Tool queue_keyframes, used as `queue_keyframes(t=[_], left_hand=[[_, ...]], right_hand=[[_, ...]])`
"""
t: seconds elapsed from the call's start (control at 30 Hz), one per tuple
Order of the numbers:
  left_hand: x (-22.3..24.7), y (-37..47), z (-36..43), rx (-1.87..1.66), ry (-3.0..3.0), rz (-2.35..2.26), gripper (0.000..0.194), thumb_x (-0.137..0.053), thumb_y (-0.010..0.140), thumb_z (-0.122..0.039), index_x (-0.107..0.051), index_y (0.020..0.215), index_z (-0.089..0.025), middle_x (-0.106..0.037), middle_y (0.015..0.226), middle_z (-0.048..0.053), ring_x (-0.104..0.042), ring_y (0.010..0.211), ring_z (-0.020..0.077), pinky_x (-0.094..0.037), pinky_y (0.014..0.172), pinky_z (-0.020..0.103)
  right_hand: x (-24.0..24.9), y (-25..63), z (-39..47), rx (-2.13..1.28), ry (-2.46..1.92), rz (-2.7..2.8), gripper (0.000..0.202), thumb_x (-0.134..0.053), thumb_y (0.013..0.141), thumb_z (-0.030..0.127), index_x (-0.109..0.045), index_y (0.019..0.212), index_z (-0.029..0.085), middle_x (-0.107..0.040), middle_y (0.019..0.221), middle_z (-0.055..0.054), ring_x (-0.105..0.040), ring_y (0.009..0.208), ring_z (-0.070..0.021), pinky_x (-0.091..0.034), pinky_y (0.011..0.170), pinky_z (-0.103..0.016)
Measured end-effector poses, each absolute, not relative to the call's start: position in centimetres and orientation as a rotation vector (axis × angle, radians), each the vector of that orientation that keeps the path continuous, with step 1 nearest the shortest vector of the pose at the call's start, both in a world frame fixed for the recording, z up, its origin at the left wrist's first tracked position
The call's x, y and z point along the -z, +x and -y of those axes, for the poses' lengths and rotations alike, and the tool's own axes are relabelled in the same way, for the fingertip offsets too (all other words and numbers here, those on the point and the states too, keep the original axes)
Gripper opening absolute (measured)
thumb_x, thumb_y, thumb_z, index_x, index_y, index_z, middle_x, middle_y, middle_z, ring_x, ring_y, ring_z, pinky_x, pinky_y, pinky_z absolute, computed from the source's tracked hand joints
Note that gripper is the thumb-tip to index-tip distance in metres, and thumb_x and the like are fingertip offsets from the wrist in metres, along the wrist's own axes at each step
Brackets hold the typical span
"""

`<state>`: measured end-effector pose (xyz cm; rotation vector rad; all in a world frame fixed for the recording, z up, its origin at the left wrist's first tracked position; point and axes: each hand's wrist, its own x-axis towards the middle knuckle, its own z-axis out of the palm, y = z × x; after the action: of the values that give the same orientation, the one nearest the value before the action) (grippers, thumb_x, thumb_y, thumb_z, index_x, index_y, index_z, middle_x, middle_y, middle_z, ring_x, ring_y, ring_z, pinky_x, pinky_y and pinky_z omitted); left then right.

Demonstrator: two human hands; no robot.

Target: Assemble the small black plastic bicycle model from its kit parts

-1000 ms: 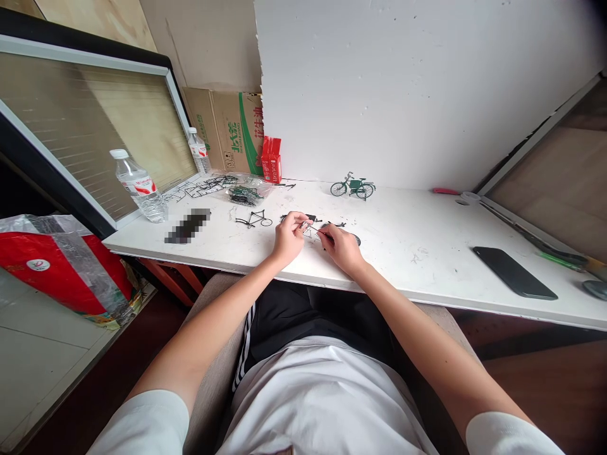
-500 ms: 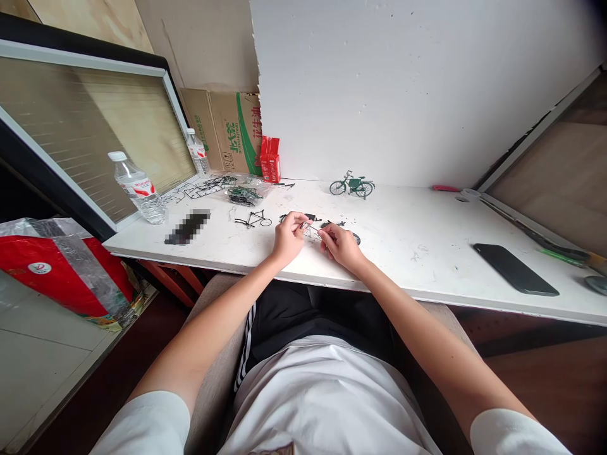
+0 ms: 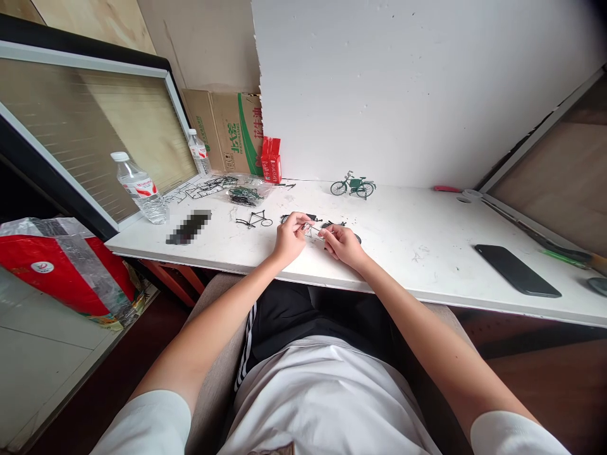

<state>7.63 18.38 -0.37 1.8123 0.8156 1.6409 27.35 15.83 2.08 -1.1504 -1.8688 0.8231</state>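
My left hand and my right hand meet above the white table, fingertips pinched. Between them is a small, thin, silvery model part, gripped from both sides; its exact shape is too fine to make out. Just behind the hands lie dark model bicycle parts, partly hidden by the fingers. Left of my left hand rests a dark model bicycle frame with a small ring beside it. A finished-looking green model bicycle stands upright near the wall.
At the left are two water bottles, black part sprues, a plastic bag of green parts and a blurred dark object. A red box and a cardboard carton stand behind. A black phone lies right.
My right hand has shifted slightly to the right, fingers still pinched. My left hand keeps its place and grip. The whole view has moved very slightly.
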Motion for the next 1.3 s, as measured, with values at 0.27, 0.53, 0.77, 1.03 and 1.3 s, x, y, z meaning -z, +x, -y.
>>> queue_keyframes(t=[0.27, 0.53, 0.77, 1.03, 1.3], left_hand=[[0.1, 7.9, -18.0, -1.685, 1.880, -0.844, 0.016, -0.057, 0.098, -0.012, -0.063, 0.109, -0.022, -0.079, 0.113, 0.010, -0.077, 0.108, 0.0209, -0.062, 0.099, 0.038], [0.1, 7.7, -18.2, -1.685, 1.848, -0.849, 0.016, -0.057, 0.099, -0.011, -0.062, 0.109, -0.021, -0.078, 0.111, 0.010, -0.077, 0.108, 0.0206, -0.061, 0.098, 0.037], [0.4, 7.8, -18.4, -1.643, 1.781, -0.845, 0.020, -0.060, 0.096, -0.009, -0.058, 0.112, -0.021, -0.078, 0.107, 0.011, -0.078, 0.108, 0.0215, -0.061, 0.092, 0.034], [0.6, 7.8, -18.5, -1.639, 1.740, -0.842, 0.028, -0.058, 0.094, -0.005, -0.056, 0.115, -0.022, -0.079, 0.104, 0.009, -0.079, 0.100, 0.0201, -0.062, 0.089, 0.033], [0.4, 7.8, -18.1, -1.626, 1.788, -0.851, 0.030, -0.059, 0.092, -0.004, -0.057, 0.116, -0.022, -0.080, 0.104, 0.009, -0.080, 0.095, 0.0197, -0.064, 0.088, 0.034]], right_hand=[[-1.0, 26.9, -16.2, -0.379, -1.178, 2.008, 0.025, -0.043, 0.107, 0.047, -0.049, 0.116, 0.024, -0.069, 0.088, -0.005, -0.060, 0.066, -0.0235, -0.045, 0.068, -0.035], [-0.9, 27.1, -16.5, -0.372, -1.092, 2.054, 0.019, -0.043, 0.108, 0.044, -0.049, 0.109, 0.025, -0.074, 0.104, -0.010, -0.068, 0.082, -0.0251, -0.047, 0.073, -0.034], [-1.4, 27.0, -15.8, -0.302, -1.207, 2.078, 0.022, -0.040, 0.110, 0.041, -0.054, 0.103, 0.026, -0.066, 0.068, 0.001, -0.057, 0.056, -0.0204, -0.041, 0.065, -0.029], [-1.4, 27.0, -15.8, -0.322, -1.175, 2.068, 0.026, -0.040, 0.110, 0.045, -0.053, 0.100, 0.025, -0.060, 0.063, 0.002, -0.053, 0.051, -0.0202, -0.037, 0.062, -0.030], [-1.4, 27.2, -15.9, -0.465, -1.144, 2.021, 0.032, -0.043, 0.109, 0.053, -0.053, 0.097, 0.026, -0.061, 0.063, 0.002, -0.054, 0.053, -0.0190, -0.039, 0.062, -0.030]])
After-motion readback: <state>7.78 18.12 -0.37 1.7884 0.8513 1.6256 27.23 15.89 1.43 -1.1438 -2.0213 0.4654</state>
